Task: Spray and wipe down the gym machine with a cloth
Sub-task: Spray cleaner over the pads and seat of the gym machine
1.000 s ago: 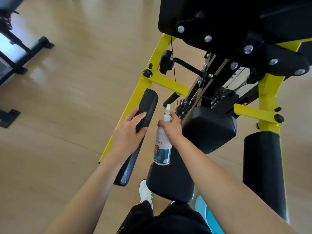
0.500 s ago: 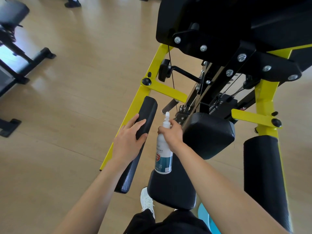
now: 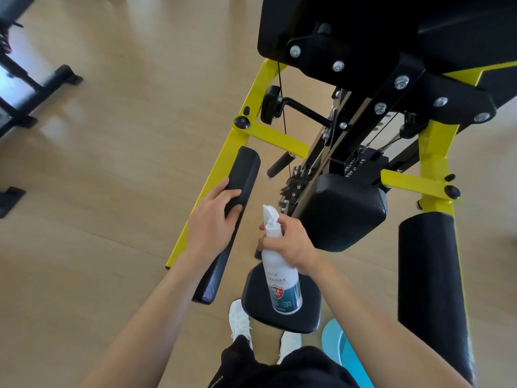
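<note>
Gripping the long black arm pad (image 3: pixel 232 219) was the left hand (image 3: pixel 211 228), its fingers curled over the pad's upper surface and thumb along the near edge; no cloth showed under it or anywhere else in view, so whether it was wiping bare-handed or merely steadying the pad could not be told. That pad ran along the yellow frame rail (image 3: pixel 223 169) of the gym machine (image 3: pixel 349 135), and it serves as the landmark. Just right of the pad, close but not touching it, the right hand (image 3: pixel 291 242) was closed around the neck of the white spray bottle (image 3: pixel 281 275), held upright with a finger at the trigger and the nozzle aimed up and left toward the pad. Below the bottle, right of the pad's near end, sat the small black seat (image 3: pixel 310 317); further right was the chest pad (image 3: pixel 344 211), and well beyond it the second arm pad (image 3: pixel 430 289). By these signs the spraying step appeared under way, with the wiping not yet evident. The next move would probably call for squeezing the trigger along the pad's length, then finding a cloth to rub it dry.
</note>
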